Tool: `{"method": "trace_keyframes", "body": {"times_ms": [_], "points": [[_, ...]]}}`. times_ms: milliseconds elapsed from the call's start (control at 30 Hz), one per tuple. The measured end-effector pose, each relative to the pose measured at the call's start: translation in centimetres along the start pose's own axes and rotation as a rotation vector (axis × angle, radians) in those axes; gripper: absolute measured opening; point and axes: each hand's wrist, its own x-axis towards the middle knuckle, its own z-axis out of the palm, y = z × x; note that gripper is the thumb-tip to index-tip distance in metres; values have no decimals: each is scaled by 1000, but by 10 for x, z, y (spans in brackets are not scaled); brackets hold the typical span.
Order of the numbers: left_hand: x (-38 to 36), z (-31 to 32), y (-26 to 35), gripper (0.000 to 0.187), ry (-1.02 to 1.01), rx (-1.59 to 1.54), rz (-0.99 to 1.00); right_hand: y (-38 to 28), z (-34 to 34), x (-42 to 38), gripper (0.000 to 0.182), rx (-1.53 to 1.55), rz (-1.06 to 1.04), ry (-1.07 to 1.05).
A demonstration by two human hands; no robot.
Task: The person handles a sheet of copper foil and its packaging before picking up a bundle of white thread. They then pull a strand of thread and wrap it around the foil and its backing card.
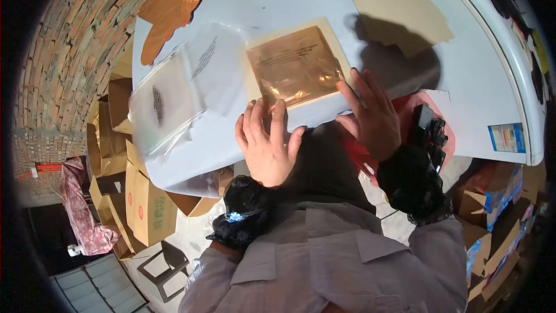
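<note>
A flat copper-coloured packet (295,61) lies on a cream card (251,84) on the white table (214,148). Clear plastic with printed lines covers its shiny face. My left hand (266,148) rests its fingertips at the packet's near left edge, fingers stretched out. At the near right corner, my right hand (373,119) has its fingers spread, the index fingertip touching or very close to the edge. To the left lie a stack of clear printed plastic bags (165,101) and a loose clear bag (217,64).
Copper-coloured foil pieces (159,17) lie at the far left of the table, and cream paper sheets (399,11) at the far right. Cardboard boxes (153,197) stand below on the left. A red bag (405,110) with black cables (431,133) sits by my right hand.
</note>
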Motion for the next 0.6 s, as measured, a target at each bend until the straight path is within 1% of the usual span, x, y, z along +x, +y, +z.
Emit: {"method": "trace_keyframes", "body": {"times_ms": [100,233,333,433,533,600], "points": [[0,-1,0,58,-33,34,16,-1,-2,1,75,-11,-2,5],[1,-3,0,63,-110,107,53,-2,-4,2,69,-30,7,4],[5,-5,9,65,-75,168,34,-1,-5,3,70,-31,-5,14],[20,-8,19,66,-149,104,102,0,-4,2,72,-36,-9,10],[39,2,24,66,-142,17,202,2,-3,2,70,-53,-12,11],[46,9,25,69,-154,-13,223,2,-3,2,70,-62,-10,16]]}}
